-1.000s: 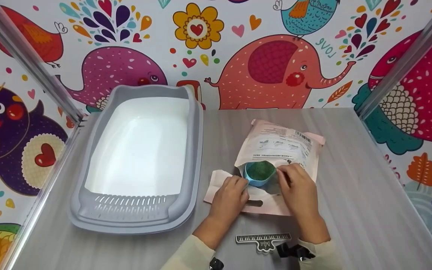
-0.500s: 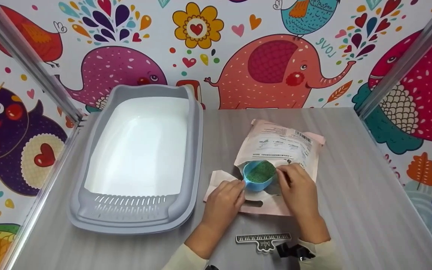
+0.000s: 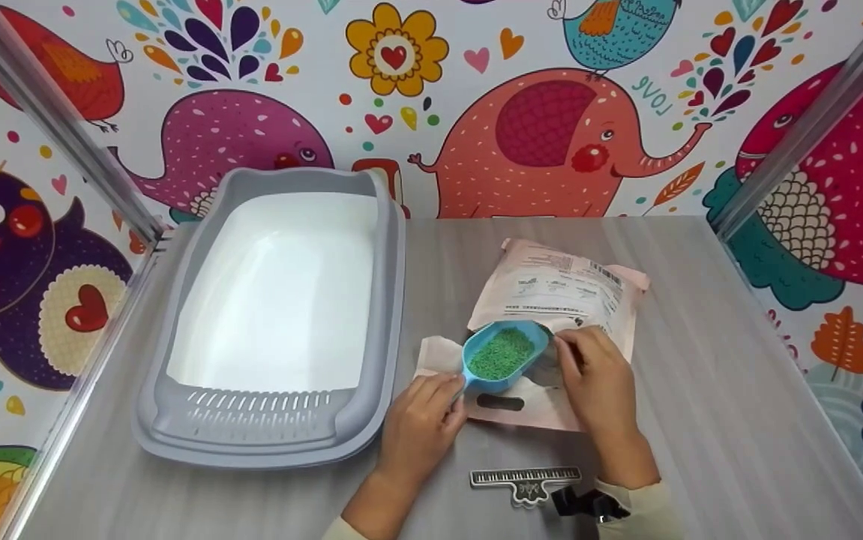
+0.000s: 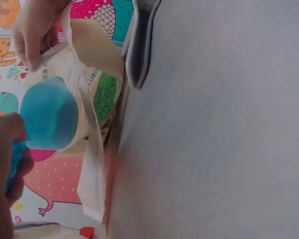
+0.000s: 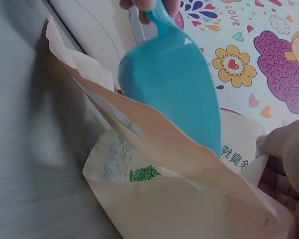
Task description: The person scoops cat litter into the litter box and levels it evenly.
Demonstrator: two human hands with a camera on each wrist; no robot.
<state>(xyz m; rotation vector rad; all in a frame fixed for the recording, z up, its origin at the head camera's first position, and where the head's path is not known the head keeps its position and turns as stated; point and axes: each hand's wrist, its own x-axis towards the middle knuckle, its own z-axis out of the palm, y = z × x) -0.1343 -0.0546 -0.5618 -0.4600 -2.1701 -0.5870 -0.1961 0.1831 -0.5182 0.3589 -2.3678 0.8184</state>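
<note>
A blue scoop (image 3: 528,352) heaped with green pellets (image 3: 502,355) is gripped by its handle in my left hand (image 3: 420,427). It overlaps the mouth of a pale pink bag (image 3: 558,285) that lies on the table. My right hand (image 3: 600,382) pinches the edge of the bag's opening. In the right wrist view the scoop's blue underside (image 5: 171,84) rises over the bag's lip, and green pellets (image 5: 144,174) show inside the bag. The left wrist view shows the curled fingers round the handle and more green pellets (image 4: 105,97) in the gaping bag.
A grey litter box (image 3: 394,300) with a white inside stands left of the bag. A silver ruler-shaped clip (image 3: 526,476) lies in front of the bag, between the forearms. Patterned walls and metal posts (image 3: 813,112) bound the table.
My left hand has drawn the scoop up and leftward out of the bag's mouth, levelling it so the pellets show more fully. The right hand has stayed on the bag's edge.
</note>
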